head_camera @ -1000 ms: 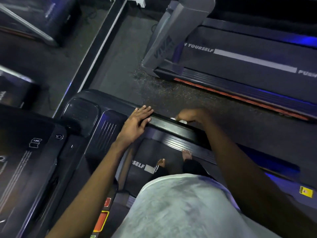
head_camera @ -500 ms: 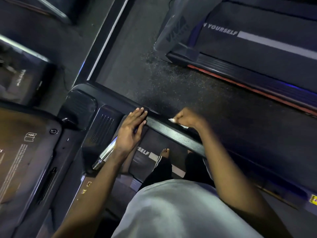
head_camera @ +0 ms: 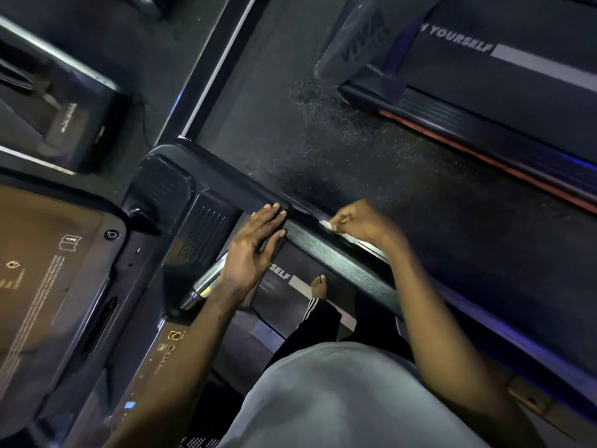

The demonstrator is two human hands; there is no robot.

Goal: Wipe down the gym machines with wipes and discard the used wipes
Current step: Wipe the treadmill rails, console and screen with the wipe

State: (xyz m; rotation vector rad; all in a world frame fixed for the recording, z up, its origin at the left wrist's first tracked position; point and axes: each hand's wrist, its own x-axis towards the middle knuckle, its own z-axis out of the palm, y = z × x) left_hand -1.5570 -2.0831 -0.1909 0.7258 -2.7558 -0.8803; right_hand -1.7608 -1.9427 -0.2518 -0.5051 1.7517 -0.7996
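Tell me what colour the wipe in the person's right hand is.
White. The wipe, gripped by the right hand, shows best in the head view against the dark handrail.

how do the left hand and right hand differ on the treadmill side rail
The left hand lies flat with straight fingers; the right hand is curled. The left hand holds nothing; the right hand pinches a white wipe. The left hand sits nearer the console; the right hand is farther along the rail. Both are on the same rail.
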